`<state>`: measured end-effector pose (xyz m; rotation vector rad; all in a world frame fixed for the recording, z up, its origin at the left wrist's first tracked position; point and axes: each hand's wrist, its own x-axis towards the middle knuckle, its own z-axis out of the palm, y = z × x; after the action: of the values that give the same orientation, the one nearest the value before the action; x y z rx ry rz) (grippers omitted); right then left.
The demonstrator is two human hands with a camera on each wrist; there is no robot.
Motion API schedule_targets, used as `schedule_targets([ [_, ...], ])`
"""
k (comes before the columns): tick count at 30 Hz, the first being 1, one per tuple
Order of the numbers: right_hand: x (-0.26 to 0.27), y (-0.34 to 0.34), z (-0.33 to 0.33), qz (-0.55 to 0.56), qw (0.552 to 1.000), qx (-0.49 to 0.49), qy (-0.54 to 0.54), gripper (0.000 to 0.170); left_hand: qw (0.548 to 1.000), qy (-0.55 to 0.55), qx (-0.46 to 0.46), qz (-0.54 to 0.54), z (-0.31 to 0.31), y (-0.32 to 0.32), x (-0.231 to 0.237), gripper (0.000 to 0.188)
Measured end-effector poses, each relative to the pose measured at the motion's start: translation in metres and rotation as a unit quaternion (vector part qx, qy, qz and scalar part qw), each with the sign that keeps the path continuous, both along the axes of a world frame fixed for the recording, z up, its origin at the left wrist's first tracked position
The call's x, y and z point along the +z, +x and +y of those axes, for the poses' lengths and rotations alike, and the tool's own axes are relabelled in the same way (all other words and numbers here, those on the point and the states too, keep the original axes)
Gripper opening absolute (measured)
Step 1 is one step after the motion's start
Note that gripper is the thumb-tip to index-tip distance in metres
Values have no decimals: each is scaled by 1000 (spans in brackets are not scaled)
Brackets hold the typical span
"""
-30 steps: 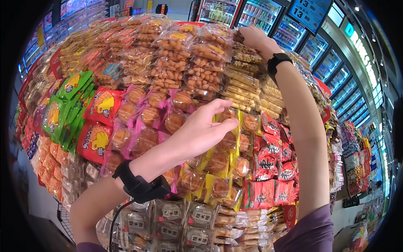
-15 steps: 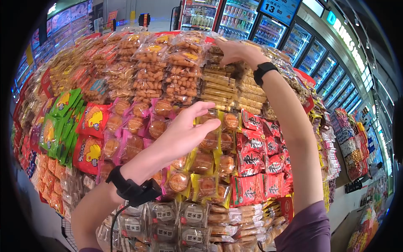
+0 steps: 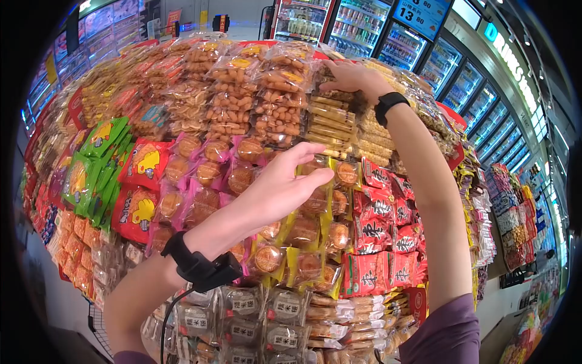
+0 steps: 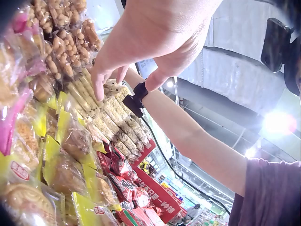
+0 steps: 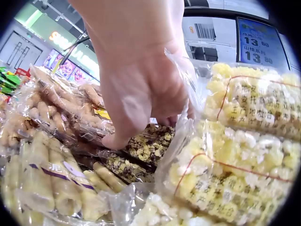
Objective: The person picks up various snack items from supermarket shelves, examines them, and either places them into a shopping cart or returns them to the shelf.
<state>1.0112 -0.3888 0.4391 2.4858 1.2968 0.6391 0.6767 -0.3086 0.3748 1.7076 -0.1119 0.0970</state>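
Glass-door drink fridges point(image 3: 357, 27) stand well beyond the heaped snack display, whose pale stick packs point(image 3: 330, 124) make a handy landmark. Just past them lie clear-wrapped speckled bars point(image 5: 146, 147), tucked under the person's right hand point(image 3: 354, 79). That hand reaches down with its thumb set apart at the near edge of the bars; the palm hides most of the other fingertips, so I cannot tell whether they pinch a pack or merely rest on it. Puffed-grain packs point(image 5: 235, 160) sit to the right of the stick packs, and peanut-shaped snack bags point(image 3: 279, 115) rise to their left.

Nearer the wearer than the stick packs, the left hand point(image 3: 286, 185) hangs spread and holding nothing, its thumb well away from the fingers, above yellow-edged cake packs point(image 3: 303, 233).

As I judge it, the slick wrappers are the main hazard: they crowd one another, so a pull on one bar could drag a neighbour or start the stick packs sliding. A loose hold on the film alone might slip or tear. Swinging the left arm could also hook its black cable point(image 3: 162, 340) on something.
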Motion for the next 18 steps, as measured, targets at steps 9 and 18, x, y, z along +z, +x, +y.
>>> schedule_targets([
  [9, 1, -9, 7, 39, 999, 11, 31, 63, 1000, -12, 11, 6, 0, -2, 0, 54],
  [18, -1, -11, -5, 0, 999, -4, -31, 93, 999, -10, 31, 10, 5, 0, -4, 53],
])
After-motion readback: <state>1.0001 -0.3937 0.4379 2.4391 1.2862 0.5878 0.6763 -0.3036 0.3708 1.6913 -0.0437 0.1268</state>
